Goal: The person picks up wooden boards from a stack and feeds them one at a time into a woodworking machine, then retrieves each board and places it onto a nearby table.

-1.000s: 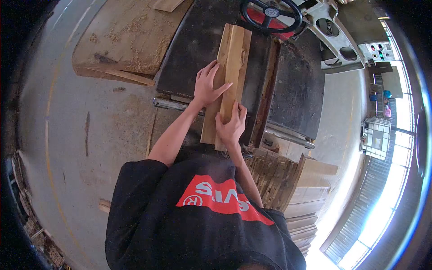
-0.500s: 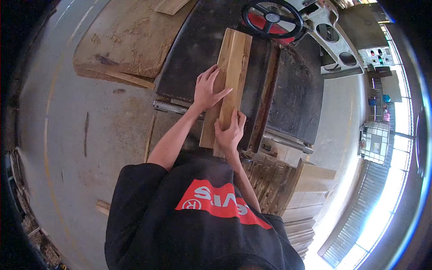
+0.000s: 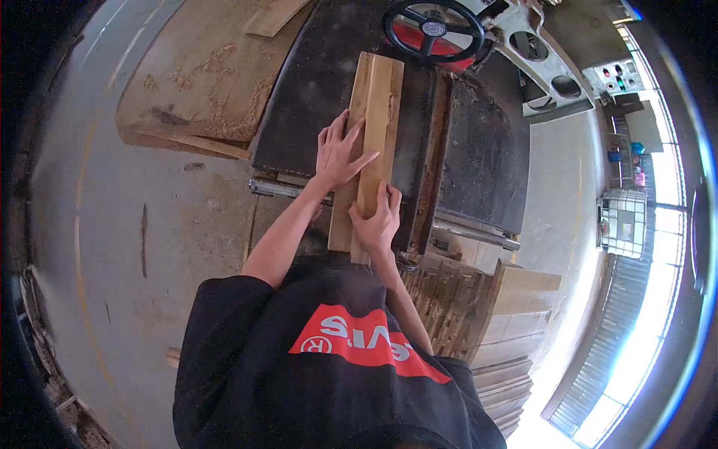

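Observation:
Two long wooden boards lie side by side on the black machine table, the left board (image 3: 343,224) partly covered by my hands and the right plank (image 3: 383,112) rising along it. My left hand (image 3: 340,156) rests across both, fingers spread over the left board and thumb stretched onto the right plank. Closer to my body, my right hand (image 3: 378,221) is closed around the near part of the right plank, thumb on its left side and fingers on its right. The undersides of both boards are hidden.
A rusty strip (image 3: 436,150) crosses the black table (image 3: 486,150) right of the boards. A black handwheel (image 3: 434,28) stands beyond them. Stacked wood (image 3: 516,299) is at my right, and a sawdust-covered panel (image 3: 202,75) lies to the left.
The view has shifted slightly, so the machine and boards sit a little farther left. Both hands keep about the same places on the boards.

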Tool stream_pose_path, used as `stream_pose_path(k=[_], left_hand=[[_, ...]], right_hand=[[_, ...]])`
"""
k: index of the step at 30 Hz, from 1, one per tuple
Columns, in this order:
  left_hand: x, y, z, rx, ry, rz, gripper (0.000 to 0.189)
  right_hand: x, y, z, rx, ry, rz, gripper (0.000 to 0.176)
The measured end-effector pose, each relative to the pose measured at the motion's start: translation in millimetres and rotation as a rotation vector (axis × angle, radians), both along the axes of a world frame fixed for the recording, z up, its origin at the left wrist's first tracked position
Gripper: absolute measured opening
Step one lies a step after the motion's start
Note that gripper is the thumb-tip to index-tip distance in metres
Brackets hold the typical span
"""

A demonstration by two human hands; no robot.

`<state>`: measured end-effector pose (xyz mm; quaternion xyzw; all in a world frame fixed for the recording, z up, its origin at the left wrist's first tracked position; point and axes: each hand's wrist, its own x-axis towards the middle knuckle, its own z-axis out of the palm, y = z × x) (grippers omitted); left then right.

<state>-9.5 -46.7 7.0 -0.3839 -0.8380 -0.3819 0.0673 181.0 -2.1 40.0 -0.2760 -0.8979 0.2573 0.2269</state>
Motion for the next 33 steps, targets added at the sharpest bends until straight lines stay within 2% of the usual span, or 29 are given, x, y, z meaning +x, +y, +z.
stream_pose_path(k=[17, 30, 33], left_hand=[[0.2, 0.6, -2.6, -0.002, -0.01, -0.03, 0.082], [-1.7, 2.9, -7.1, -0.044, -0.025, -0.082, 0.073], [-2.3, 2.3, -9.9, -0.044, -0.021, -0.096, 0.078]], right_hand=[[0.8, -2.8, -0.5, 0.028, -0.015, -0.031, 0.082], [7.7, -2.8, 0.9, -0.124, 0.044, -0.089, 0.087], [10.1, -2.2, -1.2, -0.136, 0.112, -0.106, 0.087]])
